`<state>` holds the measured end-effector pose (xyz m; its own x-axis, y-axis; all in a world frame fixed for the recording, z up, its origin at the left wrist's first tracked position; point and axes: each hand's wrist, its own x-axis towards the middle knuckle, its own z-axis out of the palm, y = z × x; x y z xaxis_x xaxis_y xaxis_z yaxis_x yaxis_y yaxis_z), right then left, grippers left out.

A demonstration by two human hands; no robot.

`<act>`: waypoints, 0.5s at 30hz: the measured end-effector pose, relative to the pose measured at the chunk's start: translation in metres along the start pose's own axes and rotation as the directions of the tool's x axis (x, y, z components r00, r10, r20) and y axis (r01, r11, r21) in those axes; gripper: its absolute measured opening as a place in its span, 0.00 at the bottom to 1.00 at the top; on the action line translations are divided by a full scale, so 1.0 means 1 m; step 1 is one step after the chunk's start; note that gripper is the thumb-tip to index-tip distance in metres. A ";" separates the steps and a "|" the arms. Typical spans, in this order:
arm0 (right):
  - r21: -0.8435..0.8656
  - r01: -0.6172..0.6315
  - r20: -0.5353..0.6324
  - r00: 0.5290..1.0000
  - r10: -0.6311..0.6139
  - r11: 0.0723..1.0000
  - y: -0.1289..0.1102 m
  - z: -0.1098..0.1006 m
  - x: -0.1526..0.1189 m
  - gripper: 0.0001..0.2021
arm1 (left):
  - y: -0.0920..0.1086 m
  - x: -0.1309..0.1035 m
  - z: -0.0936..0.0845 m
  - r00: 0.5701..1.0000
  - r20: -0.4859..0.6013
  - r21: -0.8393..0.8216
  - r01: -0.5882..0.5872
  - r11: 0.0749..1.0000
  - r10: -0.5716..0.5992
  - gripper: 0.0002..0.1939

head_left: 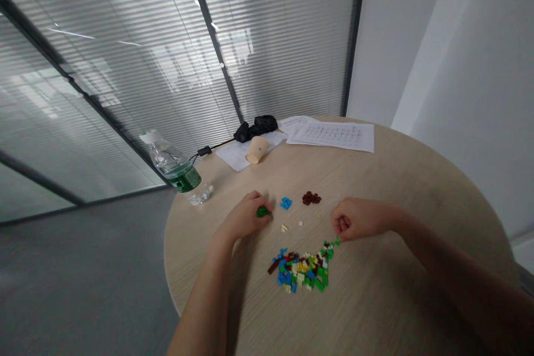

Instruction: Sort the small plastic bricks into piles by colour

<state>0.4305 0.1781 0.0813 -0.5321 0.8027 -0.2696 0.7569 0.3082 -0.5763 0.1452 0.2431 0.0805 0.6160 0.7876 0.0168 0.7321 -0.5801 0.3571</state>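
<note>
My left hand (246, 214) is curled around several dark green bricks (262, 211), left of the small piles. At the right end of a mixed heap of toy bricks (302, 270), my right hand (349, 219) is closed in a pinch, its fingertips at a small bright green brick (337, 241). The heap mixes blue, green, yellow, cream, red and brown pieces. Beyond it lie a blue pile (286, 203) and a dark brown pile (311, 198). Between these and the heap are cream bricks (284, 228), a white brick (301, 223) and a tiny yellow piece (319, 216).
A clear bottle with a green label (183, 177) stands at the round table's (417, 189) left edge. Farther back are a tipped paper cup (257, 149), printed sheets (334, 136) and a black bundle (262, 125) with a cable. Blinds and a wall stand behind.
</note>
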 end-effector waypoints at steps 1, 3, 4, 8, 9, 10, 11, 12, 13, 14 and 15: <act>-0.014 0.010 -0.006 1.000 -0.010 1.000 -0.001 0.000 0.000 0.05 | -0.001 0.000 0.000 1.000 0.002 0.005 0.009 1.000 -0.009 0.08; -0.038 0.020 -0.014 1.000 -0.021 0.999 -0.001 0.001 0.000 0.05 | -0.002 0.000 0.000 1.000 0.006 0.014 0.023 1.000 -0.023 0.08; -0.045 0.024 -0.018 1.000 -0.025 0.999 -0.002 0.001 0.000 0.05 | -0.003 0.000 0.000 1.000 0.005 0.017 0.025 1.000 -0.025 0.08; -0.047 0.049 -0.073 0.996 -0.052 0.998 -0.002 0.002 0.001 0.05 | -0.002 0.000 -0.003 1.000 -0.018 0.031 0.006 1.000 -0.005 0.08; -0.041 0.061 -0.101 0.993 -0.065 0.997 -0.002 0.002 0.002 0.05 | 0.000 0.000 -0.004 0.999 -0.041 0.032 0.000 0.999 0.001 0.07; -0.031 0.076 -0.135 0.988 -0.079 0.997 -0.003 0.002 0.003 0.04 | 0.004 0.000 -0.005 0.997 -0.073 0.025 -0.005 1.000 0.006 0.07; -0.016 0.092 -0.172 0.981 -0.093 0.996 -0.004 0.002 0.005 0.04 | 0.008 0.001 -0.006 0.994 -0.113 0.005 -0.011 1.000 0.011 0.07; 0.002 0.108 -0.213 0.971 -0.105 0.994 -0.006 0.002 0.006 0.04 | 0.014 0.002 -0.007 0.988 -0.154 -0.032 -0.021 0.999 0.016 0.07; 0.021 0.123 -0.256 0.960 -0.114 0.992 -0.008 0.002 0.007 0.04 | 0.021 0.002 -0.007 0.983 -0.182 -0.090 -0.040 0.995 0.022 0.08; 0.036 0.137 -0.299 0.947 -0.121 0.990 -0.010 0.003 0.008 0.04 | 0.029 0.003 -0.006 0.979 -0.201 -0.155 -0.066 0.986 0.034 0.08; 0.041 0.153 -0.341 0.931 -0.130 0.987 -0.013 0.003 0.009 0.04 | 0.037 0.004 -0.004 0.977 -0.208 -0.221 -0.087 0.971 0.040 0.09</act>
<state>0.4148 0.1798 0.0835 -0.4640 0.8815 0.0871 0.6506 0.4059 -0.6418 0.1731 0.2256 0.0977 0.5708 0.7896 0.2253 0.5931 -0.5862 0.5518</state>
